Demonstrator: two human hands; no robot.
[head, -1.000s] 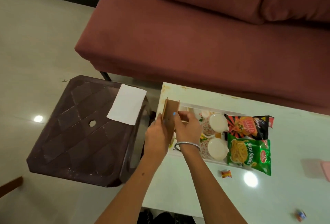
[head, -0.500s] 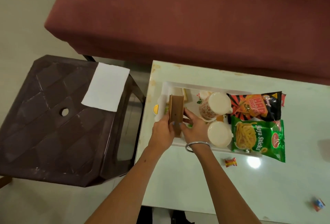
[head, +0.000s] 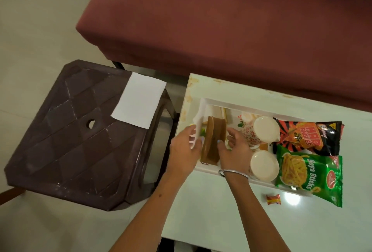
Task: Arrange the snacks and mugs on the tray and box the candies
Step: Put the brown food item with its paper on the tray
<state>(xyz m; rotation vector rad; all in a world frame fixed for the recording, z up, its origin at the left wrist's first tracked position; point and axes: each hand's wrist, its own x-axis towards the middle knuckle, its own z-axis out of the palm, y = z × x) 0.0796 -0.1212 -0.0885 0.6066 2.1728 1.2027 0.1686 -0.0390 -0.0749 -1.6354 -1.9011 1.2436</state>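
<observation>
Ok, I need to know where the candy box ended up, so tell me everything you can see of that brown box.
The brown box looks like plain cardboard, small and flat-sided. It stands on edge at the left end of the white tray, leaning a little. The left hand and right hand flank it with relaxed fingers; whether they touch it cannot be told. Its inside is hidden.

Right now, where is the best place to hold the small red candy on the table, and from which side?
Pinch the red candy across its body, coming from above: it lies flat and alone on the white table, just before the tray.
</observation>
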